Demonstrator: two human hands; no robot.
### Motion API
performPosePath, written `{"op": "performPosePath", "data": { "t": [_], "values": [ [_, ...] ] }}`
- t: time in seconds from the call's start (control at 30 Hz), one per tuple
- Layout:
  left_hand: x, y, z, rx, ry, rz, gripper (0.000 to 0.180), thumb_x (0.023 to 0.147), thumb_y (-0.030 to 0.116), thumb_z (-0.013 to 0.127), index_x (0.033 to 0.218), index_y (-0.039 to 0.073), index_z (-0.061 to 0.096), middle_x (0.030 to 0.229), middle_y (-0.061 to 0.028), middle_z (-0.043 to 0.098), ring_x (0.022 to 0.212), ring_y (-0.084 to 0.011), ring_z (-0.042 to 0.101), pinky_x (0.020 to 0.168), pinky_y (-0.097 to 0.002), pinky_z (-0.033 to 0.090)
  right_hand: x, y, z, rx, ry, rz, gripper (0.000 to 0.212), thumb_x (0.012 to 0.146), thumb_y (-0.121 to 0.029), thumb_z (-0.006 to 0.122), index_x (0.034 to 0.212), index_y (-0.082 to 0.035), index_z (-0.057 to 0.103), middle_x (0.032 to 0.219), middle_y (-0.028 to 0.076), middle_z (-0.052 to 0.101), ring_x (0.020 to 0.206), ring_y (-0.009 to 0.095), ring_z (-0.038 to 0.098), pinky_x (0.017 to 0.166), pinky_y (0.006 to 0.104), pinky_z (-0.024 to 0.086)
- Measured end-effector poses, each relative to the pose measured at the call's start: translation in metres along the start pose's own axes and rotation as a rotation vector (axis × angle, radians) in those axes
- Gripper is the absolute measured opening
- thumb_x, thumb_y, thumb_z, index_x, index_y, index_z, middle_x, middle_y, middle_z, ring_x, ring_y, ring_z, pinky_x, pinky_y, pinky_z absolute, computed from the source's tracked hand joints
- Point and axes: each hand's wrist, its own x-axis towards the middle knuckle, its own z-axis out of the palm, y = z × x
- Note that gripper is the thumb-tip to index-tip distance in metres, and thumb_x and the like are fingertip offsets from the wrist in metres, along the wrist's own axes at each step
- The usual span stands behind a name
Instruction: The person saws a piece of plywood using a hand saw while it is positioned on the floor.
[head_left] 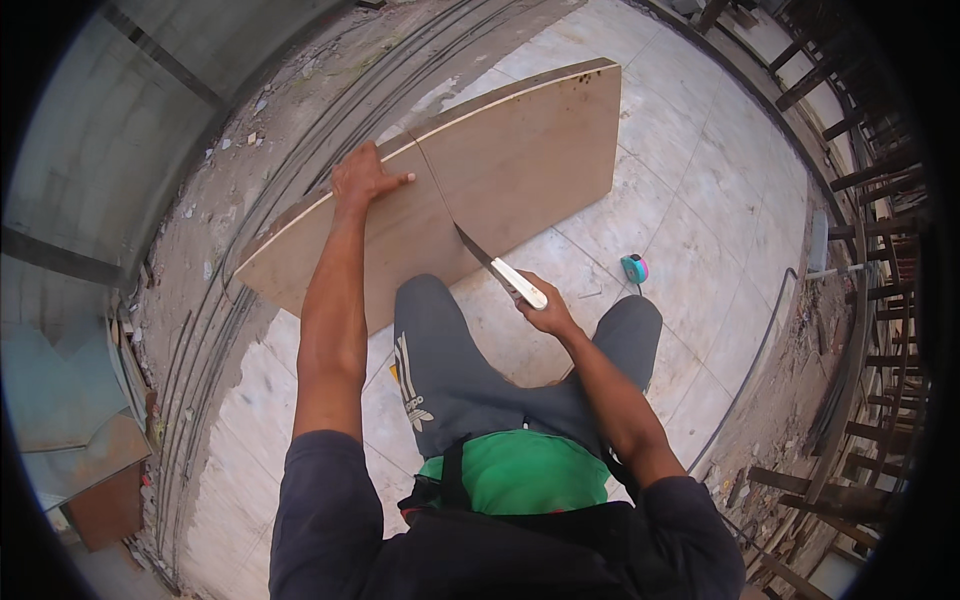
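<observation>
1. Board [530, 150]: large, flat, tan-faced; stands on a long edge in front of the person, tilted, broad face turned toward the knees. Dark spots show near its upper right corner.
2. Left hand [366, 178]: clamped over the board's upper edge, left of the dark line; thumb lies on the near face, fingers pass over the top edge. Fingertips are hidden behind.
3. Right hand [546, 312]: closed round the white handle of the saw [519, 283], between the knees. Forearm enters from the lower right.
4. Saw blade: dark, narrow, points up and leftward; its tip meets the lower end of the dark line [433, 176]. Depth of the blade in the board: cannot tell.
5. Dark line: thin, runs from the upper edge down the face to the blade.
6. Tape measure [634, 268]: blue and pink, on the tiled floor [705, 170], just beyond the right knee [632, 325].
7. Surroundings: long thin rods [300, 160] along the left; dark timbers [880, 300] at far right.
</observation>
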Motion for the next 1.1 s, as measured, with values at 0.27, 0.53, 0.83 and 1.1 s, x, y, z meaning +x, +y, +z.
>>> {"op": "performPosePath", "data": {
  "t": [0.27, 0.53, 0.83, 1.1],
  "values": [
    [-0.026, -0.025, 0.026, -0.041, 0.06, -0.055, 0.09, 0.061, 0.076, 0.079, 0.101, -0.003, 0.067, 0.099, -0.0247, 0.073, 0.098, -0.0393, 0.071, 0.087, -0.048, 0.056, 0.046, -0.033, -0.067, -0.111, -0.427, 0.13, 0.061, 0.084, -0.014, 0.071, 0.142, -0.011, 0.052, 0.11, 0.012, 0.068, 0.096, 0.025, 0.067, 0.088, 0.0384, 0.053],
    [-0.049, -0.022, 0.028, 0.04, 0.108, -0.09, 0.092, 0.06, 0.08, 0.076, 0.096, -0.003, 0.066, 0.092, -0.0239, 0.073, 0.089, -0.0388, 0.072, 0.079, -0.049, 0.055, 0.027, -0.02, -0.062, -0.018, -0.368, 0.213, 0.06, 0.084, -0.009, 0.068, 0.142, -0.012, 0.053, 0.099, 0.009, 0.067, 0.082, 0.017, 0.065, 0.077, 0.0343, 0.053],
    [-0.047, -0.006, 0.028, 0.155, 0.121, -0.192, 0.099, 0.059, 0.083, 0.076, 0.111, -0.001, 0.064, 0.119, -0.0212, 0.068, 0.109, -0.0379, 0.067, 0.089, -0.0511, 0.054, 0.0, 0.03, -0.036, -0.053, -0.092, -0.131, 0.057, 0.085, -0.017, 0.073, 0.139, -0.014, 0.055, 0.119, 0.017, 0.07, 0.108, 0.038, 0.067, 0.093, 0.0442, 0.053],
    [-0.054, 0.005, 0.031, 0.099, 0.088, -0.179, 0.103, 0.059, 0.085, 0.075, 0.118, 0.001, 0.063, 0.113, -0.0205, 0.07, 0.111, -0.0353, 0.067, 0.09, -0.0501, 0.053, -0.014, 0.039, -0.026, -0.023, -0.027, -0.124, 0.06, 0.082, -0.012, 0.072, 0.14, -0.014, 0.055, 0.119, 0.017, 0.071, 0.108, 0.038, 0.068, 0.093, 0.0435, 0.053]
  ]
}}
